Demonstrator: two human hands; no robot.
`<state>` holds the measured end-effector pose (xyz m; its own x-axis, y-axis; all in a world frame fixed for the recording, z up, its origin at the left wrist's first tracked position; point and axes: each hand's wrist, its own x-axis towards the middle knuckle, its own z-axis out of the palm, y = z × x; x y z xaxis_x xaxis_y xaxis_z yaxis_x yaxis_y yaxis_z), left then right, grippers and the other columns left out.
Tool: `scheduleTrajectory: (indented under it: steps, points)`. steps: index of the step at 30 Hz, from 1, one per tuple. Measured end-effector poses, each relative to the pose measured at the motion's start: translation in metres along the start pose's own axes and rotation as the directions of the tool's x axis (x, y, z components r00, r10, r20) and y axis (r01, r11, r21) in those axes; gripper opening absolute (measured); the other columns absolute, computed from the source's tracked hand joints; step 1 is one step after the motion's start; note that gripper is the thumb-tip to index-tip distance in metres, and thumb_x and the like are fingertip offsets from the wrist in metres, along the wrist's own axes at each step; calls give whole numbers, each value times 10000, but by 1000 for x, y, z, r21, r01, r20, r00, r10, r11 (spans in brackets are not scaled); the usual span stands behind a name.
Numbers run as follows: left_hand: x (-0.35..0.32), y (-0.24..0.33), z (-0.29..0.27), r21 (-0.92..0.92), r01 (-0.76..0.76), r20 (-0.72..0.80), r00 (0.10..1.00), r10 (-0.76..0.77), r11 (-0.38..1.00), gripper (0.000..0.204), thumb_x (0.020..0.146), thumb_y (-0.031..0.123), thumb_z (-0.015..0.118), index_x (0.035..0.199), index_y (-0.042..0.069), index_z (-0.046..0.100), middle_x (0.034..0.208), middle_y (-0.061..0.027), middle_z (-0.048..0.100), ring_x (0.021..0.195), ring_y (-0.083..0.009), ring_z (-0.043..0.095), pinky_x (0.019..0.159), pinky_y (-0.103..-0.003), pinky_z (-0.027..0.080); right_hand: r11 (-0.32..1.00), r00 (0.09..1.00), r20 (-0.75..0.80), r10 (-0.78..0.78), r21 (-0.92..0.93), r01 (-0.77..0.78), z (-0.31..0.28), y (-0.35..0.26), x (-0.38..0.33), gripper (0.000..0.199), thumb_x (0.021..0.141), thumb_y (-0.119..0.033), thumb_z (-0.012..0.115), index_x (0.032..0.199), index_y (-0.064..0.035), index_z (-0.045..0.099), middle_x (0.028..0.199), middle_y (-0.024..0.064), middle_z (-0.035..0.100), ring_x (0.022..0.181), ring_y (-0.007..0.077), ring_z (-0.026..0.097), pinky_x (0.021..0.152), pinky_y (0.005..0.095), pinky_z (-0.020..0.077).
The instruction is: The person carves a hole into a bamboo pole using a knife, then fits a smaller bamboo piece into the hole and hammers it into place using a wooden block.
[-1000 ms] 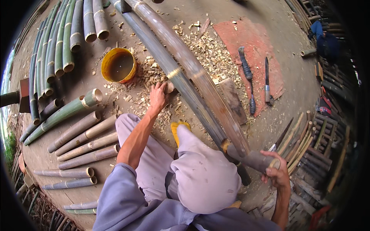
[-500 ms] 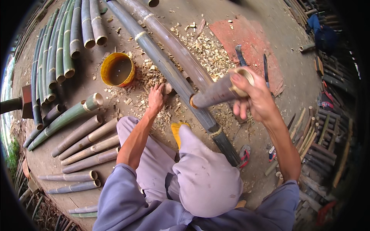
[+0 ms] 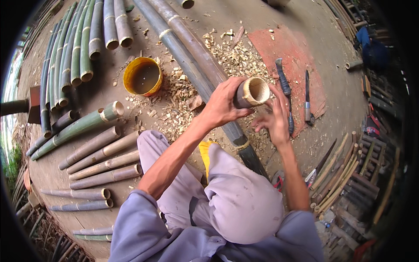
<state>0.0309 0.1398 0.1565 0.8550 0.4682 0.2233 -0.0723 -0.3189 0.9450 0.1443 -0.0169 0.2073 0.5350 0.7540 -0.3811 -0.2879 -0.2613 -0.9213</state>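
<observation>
A short hollow bamboo tube (image 3: 242, 97) is tilted so its pale open end faces up toward me. My left hand (image 3: 223, 101) wraps around the tube's side, thumb underneath. Just right of the rim is my right hand (image 3: 276, 118), open with fingers apart and a little blurred; whether a fingertip touches the rim I cannot tell. Beneath the tube, a long dark bamboo pole (image 3: 187, 65) runs from the far left toward my knee. A browner pole (image 3: 192, 37) lies along its right side. The tube's lower end is hidden behind my left hand.
Wood chips (image 3: 235, 61) litter the ground around the poles. A yellow bucket (image 3: 126, 81) of murky liquid stands left of them. On a red mat (image 3: 297, 48) lie a dark-handled blade (image 3: 283, 81) and a knife (image 3: 307, 96). Bamboo lengths (image 3: 85, 52) cover the left side.
The tube has passed from my right hand to my left, its open end moving slightly left. My left hand has risen from the chips. My right hand has let go and dropped lower.
</observation>
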Motion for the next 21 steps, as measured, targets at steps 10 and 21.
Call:
scheduleTrajectory:
  steps: [10, 21]
  points:
    - [1, 0, 52, -72, 41, -308, 949, -61, 997, 650, 540, 104, 773, 1139, 37, 529, 1034, -133, 599, 977, -274, 605, 860, -359, 480, 255, 959, -274, 76, -924, -284, -33, 236, -153, 1005, 678, -284, 765, 1476, -97, 185, 1377, 236, 372, 1232, 429, 397, 1041, 482, 328]
    - [-13, 7, 73, 81, -98, -403, 907, 123, 992, 668, 521, 64, 808, 1127, 41, 527, 1063, -139, 588, 986, -328, 570, 849, -406, 460, 424, 979, -200, 27, -885, -192, -102, 204, -132, 1031, 681, -253, 759, 1487, -129, 130, 1388, 224, 361, 1243, 421, 385, 1035, 489, 331]
